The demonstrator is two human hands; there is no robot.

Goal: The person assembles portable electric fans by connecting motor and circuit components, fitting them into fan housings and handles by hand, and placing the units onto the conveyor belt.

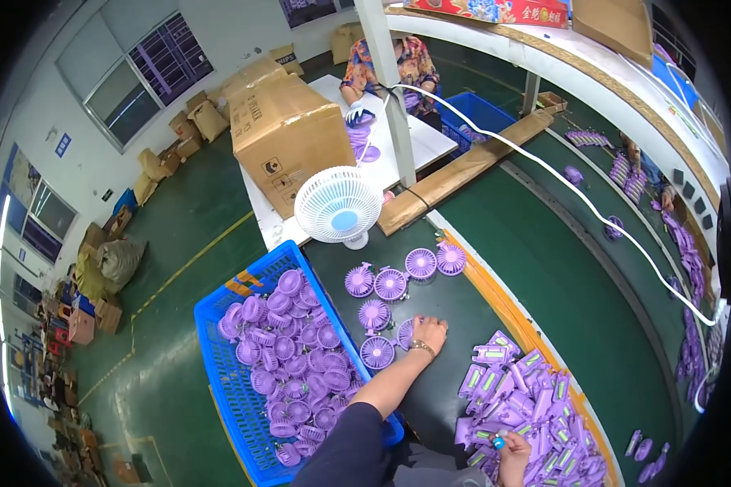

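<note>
Nearest the lens, the right hand [513, 451] sits at the lower edge of the view, fingers curled around a small purple part with a blue spot; the part is mostly hidden in the fist, so its shape and the way it points cannot be made out. Around it lies a heap of purple housings [536, 406], flat oblong pieces lying at all angles, many showing a pale green strip on the face.

Further out, the left hand [429, 331], with a bracelet at the wrist, reaches across the dark green table [544, 268]. Its fingers close on a round purple fan head [406, 333], which the palm half covers; the grille seems to face up, though the hidden half leaves that uncertain. More fan heads [390, 284] lie loose beside it, grilles up, in a rough arc.

Left of the arm, a blue crate [219, 357] is full of the same purple fans, its near corner cut off by the dark sleeve.

Beyond stand a white desk fan [339, 204] facing the camera, a large cardboard box [288, 134], and a seated person [386, 69] partly hidden behind a white post.
</note>
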